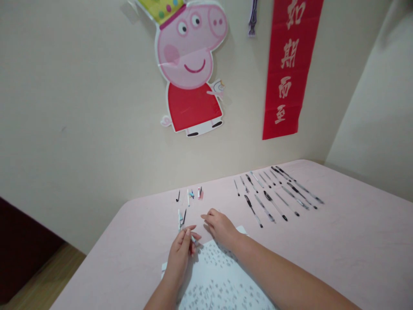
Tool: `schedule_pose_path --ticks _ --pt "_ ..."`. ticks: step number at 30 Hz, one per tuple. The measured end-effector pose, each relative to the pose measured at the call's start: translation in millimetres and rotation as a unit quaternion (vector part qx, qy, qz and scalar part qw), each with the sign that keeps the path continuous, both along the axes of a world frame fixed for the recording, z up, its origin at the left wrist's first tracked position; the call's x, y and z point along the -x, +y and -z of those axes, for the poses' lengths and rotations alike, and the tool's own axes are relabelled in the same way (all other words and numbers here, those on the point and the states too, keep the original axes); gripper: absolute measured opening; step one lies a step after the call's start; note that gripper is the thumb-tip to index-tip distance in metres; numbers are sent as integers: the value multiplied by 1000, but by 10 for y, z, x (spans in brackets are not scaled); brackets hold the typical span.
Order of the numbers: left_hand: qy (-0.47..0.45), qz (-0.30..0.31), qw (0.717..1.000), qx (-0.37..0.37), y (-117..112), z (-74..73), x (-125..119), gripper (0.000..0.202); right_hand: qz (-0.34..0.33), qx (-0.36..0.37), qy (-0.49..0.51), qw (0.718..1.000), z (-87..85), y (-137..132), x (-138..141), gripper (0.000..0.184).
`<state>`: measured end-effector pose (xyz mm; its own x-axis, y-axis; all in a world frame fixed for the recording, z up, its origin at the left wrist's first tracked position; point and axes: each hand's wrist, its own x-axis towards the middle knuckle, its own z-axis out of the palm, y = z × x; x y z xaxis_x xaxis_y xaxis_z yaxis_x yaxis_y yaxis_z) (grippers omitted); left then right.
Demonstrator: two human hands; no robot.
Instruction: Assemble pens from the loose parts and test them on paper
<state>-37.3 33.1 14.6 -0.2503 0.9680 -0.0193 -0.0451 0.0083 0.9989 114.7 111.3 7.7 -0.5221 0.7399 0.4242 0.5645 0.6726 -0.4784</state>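
My left hand [183, 247] is closed around two pens [181, 218], one white and one dark, held upright with their tips pointing away from me. My right hand [219, 226] rests palm down on the pink table [338, 241] just right of it, fingers loosely curled toward the pens, holding nothing that shows. Both hands lie at the far edge of a white sheet of paper [222, 280] covered in small grey marks.
A row of several black and clear pens [277, 193] lies at the far right of the table. Several small pen parts [190, 193] lie near the wall ahead. The table's left edge drops to a wooden floor [41, 280].
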Motion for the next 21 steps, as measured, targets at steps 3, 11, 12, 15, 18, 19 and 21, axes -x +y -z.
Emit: schedule_pose_path --ticks 3,11,12,15,18,19,21 --pt "-36 11 999 3 3 -7 -2 45 -2 -1 4 1000 24 13 -3 24" --pt "-109 -5 994 -2 17 -2 5 38 16 27 30 999 101 69 -1 22" --pt "-117 -4 993 -3 18 -4 6 37 15 34 45 998 122 82 2 22" --pt "-138 5 990 -4 15 -15 13 35 10 43 100 994 194 126 12 24" --pt "-152 20 988 6 10 -34 20 36 -7 41 136 990 240 153 21 30" --pt "-157 25 987 10 9 -40 20 36 -15 41 145 989 244 153 22 31" --pt "-163 28 986 15 10 -45 19 36 -26 41 157 986 232 144 24 32"
